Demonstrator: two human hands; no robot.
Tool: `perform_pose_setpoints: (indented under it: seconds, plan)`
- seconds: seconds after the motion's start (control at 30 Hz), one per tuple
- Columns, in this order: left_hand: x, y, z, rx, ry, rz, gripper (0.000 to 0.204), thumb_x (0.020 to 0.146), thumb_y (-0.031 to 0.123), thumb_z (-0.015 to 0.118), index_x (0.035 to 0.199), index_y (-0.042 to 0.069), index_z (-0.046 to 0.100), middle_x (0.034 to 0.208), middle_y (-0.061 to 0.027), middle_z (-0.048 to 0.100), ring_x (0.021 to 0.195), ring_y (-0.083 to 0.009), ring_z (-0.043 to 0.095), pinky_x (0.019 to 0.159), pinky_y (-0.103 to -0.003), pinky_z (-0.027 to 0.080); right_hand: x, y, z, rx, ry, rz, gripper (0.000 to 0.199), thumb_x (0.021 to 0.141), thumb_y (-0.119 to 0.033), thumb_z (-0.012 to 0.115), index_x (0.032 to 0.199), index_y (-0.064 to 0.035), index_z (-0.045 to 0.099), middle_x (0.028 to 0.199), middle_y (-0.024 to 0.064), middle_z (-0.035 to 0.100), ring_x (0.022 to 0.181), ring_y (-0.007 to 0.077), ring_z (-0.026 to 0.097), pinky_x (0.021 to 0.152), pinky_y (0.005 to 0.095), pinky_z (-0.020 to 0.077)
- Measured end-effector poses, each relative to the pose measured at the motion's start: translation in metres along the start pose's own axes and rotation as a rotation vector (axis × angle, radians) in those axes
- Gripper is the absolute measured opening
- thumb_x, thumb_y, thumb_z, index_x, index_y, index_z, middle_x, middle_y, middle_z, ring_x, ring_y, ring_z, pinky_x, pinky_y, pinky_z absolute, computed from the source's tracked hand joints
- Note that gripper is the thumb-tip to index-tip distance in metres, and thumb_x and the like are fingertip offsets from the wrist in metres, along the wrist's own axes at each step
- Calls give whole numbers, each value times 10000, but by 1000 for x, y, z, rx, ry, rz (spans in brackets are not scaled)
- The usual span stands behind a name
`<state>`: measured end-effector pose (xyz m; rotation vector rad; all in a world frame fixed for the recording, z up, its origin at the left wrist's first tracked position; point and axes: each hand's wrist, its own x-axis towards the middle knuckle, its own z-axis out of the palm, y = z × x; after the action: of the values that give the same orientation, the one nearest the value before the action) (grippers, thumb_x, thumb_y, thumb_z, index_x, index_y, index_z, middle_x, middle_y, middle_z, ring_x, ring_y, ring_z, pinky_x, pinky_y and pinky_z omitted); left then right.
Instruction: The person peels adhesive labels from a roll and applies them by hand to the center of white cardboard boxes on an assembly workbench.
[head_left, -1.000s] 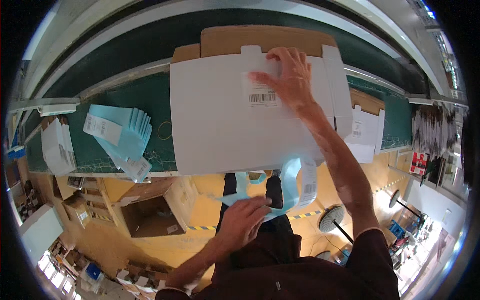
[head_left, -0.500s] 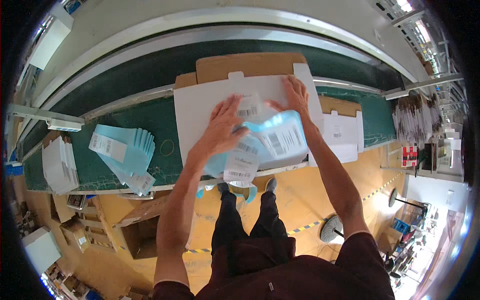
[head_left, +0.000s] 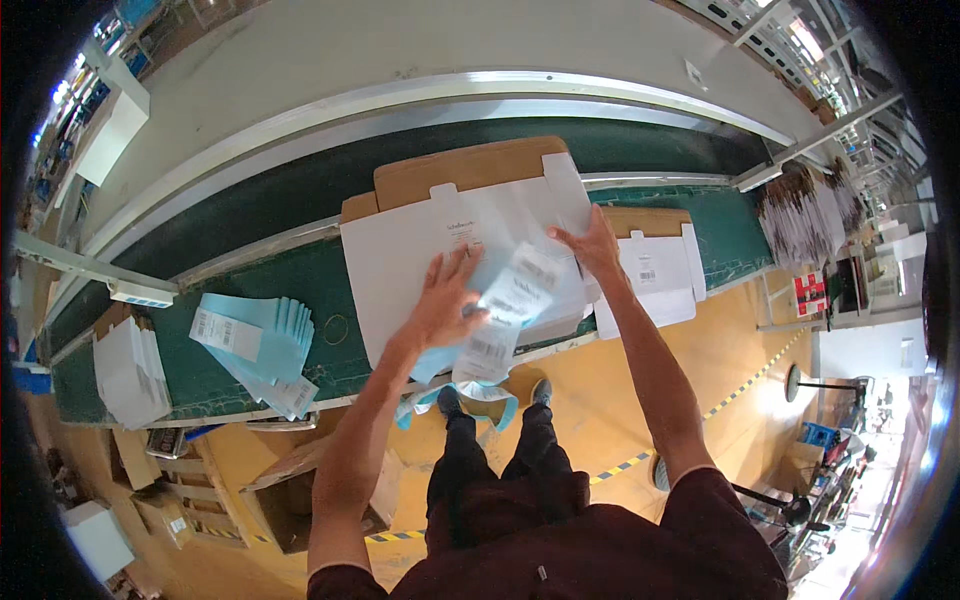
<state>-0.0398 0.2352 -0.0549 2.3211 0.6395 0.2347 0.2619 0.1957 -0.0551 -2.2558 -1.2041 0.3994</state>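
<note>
While a blue fan of label strips [head_left: 290, 340] lies well off to my left on the green worktable [head_left: 235, 272], my left hand [head_left: 437, 308] is over the flattened white carton [head_left: 385, 245]. Its fingers are spread and its thumb stands apart; I see nothing pinched between them. Just right of that thumb is the loose label strip [head_left: 514, 296], pale blue with white labels. Its long axis slants across the carton, from the table's near edge by my body away and to the right, and its tail hangs in loops past that edge. My left hand is the nearer to the strip's middle; the strip's far end points at the thumb of my right hand [head_left: 598, 250]. That hand is by the carton's right edge, thumb out toward the strip; blur there means I cannot tell whether it grips anything. Beyond it, right, lies a smaller white carton [head_left: 646, 285].
</note>
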Motion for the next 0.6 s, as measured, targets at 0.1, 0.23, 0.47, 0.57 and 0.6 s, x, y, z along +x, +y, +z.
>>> perform_pose_setpoints:
  seconds: [0.1,0.23,0.47,0.57,0.6]
  plan:
    - [-11,21,9,59,38,29,280,819,332,734,852,56,771,1644,-181,152,1527,-372,53,1215,-540,8,8,16,2,5,55,-46,899,602,-582,884,1208,-8,549,1167,220,602,1121,384,573,945,500,466]
    - [-13,23,19,88,13,113,270,814,324,737,796,55,753,1639,-194,161,1522,-383,75,1208,-564,-3,-2,4,5,-150,216,-50,915,550,-592,895,1181,-12,573,1145,208,603,1099,375,571,935,495,469]
    - [-27,39,16,124,0,-13,446,838,350,700,1103,-7,734,1655,-169,116,1528,-379,37,1208,-541,-20,-27,-32,-32,314,243,17,505,765,-216,812,1171,-35,572,1053,191,677,978,345,654,851,436,510]
    - [-31,86,21,-4,152,81,391,850,323,687,1097,25,736,1626,-192,211,1502,-435,135,1193,-576,77,-36,36,-72,548,224,29,449,821,-188,784,1202,-28,610,922,107,690,837,218,650,737,353,516]
    - [-40,109,23,-45,157,92,398,869,316,673,1141,29,719,1613,-197,245,1496,-434,169,1191,-573,113,-36,71,-80,648,264,0,420,854,-176,766,1225,-26,641,821,45,682,727,137,626,643,299,511]
